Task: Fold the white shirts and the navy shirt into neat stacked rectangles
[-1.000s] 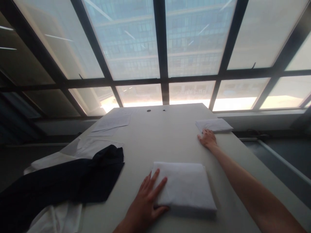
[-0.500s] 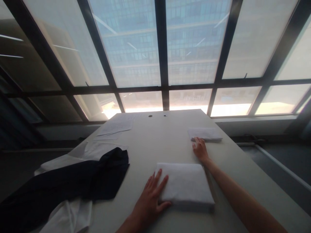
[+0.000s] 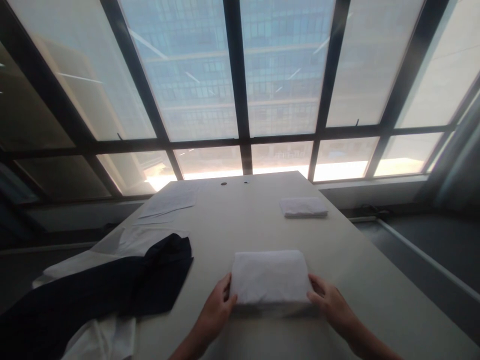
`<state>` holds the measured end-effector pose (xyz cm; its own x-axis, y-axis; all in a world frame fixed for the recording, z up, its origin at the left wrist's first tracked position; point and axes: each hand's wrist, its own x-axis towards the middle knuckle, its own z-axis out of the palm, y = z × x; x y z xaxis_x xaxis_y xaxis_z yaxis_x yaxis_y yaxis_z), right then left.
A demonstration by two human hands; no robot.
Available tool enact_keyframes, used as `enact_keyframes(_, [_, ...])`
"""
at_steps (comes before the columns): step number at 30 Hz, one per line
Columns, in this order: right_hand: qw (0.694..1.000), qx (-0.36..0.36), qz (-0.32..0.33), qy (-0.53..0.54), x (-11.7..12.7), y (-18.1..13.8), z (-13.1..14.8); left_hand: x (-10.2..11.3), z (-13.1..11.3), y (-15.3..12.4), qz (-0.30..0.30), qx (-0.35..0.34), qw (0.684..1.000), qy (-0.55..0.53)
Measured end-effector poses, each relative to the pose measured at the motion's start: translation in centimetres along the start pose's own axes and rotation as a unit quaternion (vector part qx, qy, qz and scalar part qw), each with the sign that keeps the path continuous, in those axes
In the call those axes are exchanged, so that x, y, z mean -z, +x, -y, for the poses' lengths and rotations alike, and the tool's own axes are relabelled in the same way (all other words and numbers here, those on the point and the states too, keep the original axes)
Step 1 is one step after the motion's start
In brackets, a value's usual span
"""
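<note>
A thick, neatly folded white cloth [image 3: 269,277] is at the near middle of the white table [image 3: 232,225]. My left hand [image 3: 217,306] grips its left edge, thumb near the front corner. On the opposite side my right hand [image 3: 332,302] holds the right edge, fingers curled against it. Whether the cloth is lifted slightly off the tabletop I cannot tell. Farther back on the right lies a smaller folded white cloth [image 3: 303,206], apart from both hands.
On the left, a dark navy garment [image 3: 157,280] lies over loose white fabric [image 3: 135,240] and hangs past the table's edge. Flat white sheets [image 3: 170,202] lie at the back left. Tall framed windows [image 3: 240,90] rise behind the table.
My right hand has left the smaller folded cloth and come back to the large one's right edge. My left hand has slid from its top to its left edge. The view has shifted slightly.
</note>
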<state>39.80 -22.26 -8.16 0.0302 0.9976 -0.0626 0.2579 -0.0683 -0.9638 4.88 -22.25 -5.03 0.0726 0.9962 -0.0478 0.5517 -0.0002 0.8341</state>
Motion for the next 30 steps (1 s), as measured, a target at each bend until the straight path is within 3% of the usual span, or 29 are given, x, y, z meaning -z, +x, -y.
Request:
enact_keyframes(4, [0.997,-0.031,0.034,0.056,0.3,0.5,2.0,0.6,-2.7,0.7,0.040,0.034,0.992,-0.111])
enact_keyframes(9, [0.991,-0.040,0.048,0.117,-0.2,0.6,2.2,-0.3,-3.7,0.5,-0.002,0.009,0.998,-0.062])
enact_keyframes(14, [0.997,0.020,-0.012,0.076,0.8,0.5,2.0,-1.8,-4.6,0.3,0.003,-0.023,0.996,-0.087])
enact_keyframes(17, [0.997,0.025,-0.043,0.058,2.3,1.5,2.4,-3.0,-6.2,1.5,0.001,-0.036,0.993,-0.116])
enact_keyframes(22, [0.991,0.038,-0.106,0.069,6.7,7.3,3.6,-5.9,-10.2,8.8,-0.002,-0.089,0.976,-0.201])
enact_keyframes(26, [0.979,0.076,-0.184,0.043,11.3,16.0,5.0,-8.7,-14.2,18.1,-0.005,-0.118,0.964,-0.239])
enact_keyframes(30, [0.960,0.107,-0.258,-0.011,14.9,24.6,6.4,-11.3,-17.6,26.9,-0.044,-0.108,0.972,-0.202])
